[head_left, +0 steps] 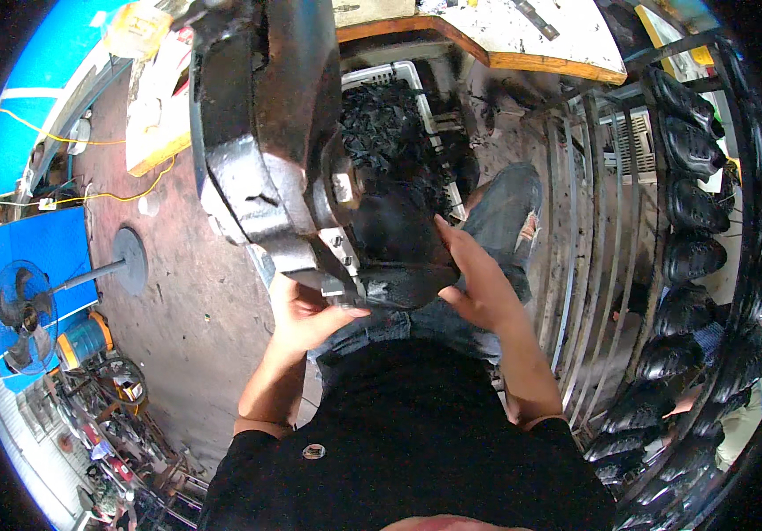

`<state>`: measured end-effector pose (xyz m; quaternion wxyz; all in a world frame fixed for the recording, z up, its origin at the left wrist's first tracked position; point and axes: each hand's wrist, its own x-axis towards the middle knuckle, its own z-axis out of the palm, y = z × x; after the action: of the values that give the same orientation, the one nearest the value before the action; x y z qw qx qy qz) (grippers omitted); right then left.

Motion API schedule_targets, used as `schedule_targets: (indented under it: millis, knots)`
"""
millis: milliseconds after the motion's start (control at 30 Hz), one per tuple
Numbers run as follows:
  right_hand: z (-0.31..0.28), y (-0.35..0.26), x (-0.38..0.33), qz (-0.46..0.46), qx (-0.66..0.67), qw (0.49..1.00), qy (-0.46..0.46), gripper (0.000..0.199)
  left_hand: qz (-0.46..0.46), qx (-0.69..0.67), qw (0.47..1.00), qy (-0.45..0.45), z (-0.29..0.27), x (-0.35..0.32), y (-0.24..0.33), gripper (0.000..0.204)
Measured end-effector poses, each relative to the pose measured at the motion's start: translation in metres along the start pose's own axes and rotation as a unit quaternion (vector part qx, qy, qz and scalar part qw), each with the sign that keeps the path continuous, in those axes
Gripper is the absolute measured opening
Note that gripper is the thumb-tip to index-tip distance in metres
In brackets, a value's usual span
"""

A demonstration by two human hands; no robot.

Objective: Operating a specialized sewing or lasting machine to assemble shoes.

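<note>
In my head view, I take the tall machine of dark and silvery worn metal [297,97] as my landmark. The glossy, black, shoe-like piece [407,234] is just right of the machine's lower end. I have the right hand [484,288] on the piece's far side from the machine, thumb and fingers pinching its edge. The left hand [301,317] is at the machine's lower end, thumb pointing toward the piece; its other fingers are partly hidden, so I cannot tell whether they grip anything. Beyond the piece, right of the machine, a pale plastic crate [423,97] holds black scraps [385,124]. Well right of the machine, black shoes [695,208] line a metal rack [589,230].
</note>
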<state>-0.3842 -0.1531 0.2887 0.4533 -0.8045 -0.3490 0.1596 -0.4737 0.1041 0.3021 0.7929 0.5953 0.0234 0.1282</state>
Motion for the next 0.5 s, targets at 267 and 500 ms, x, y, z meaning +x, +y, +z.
schedule_targets:
  millis: [267, 500]
  knots:
    - [-0.015, -0.009, 0.002, 0.085, 0.046, 0.994, -0.043, 0.089, 0.004, -0.004, 1.0, -0.014, 0.002, -0.003, -0.002, 0.077]
    - [-0.028, -0.02, 0.004, 0.095, -0.016, 0.994, -0.054, 0.095, 0.0, -0.027, 0.999, 0.023, 0.002, -0.005, -0.007, 0.079]
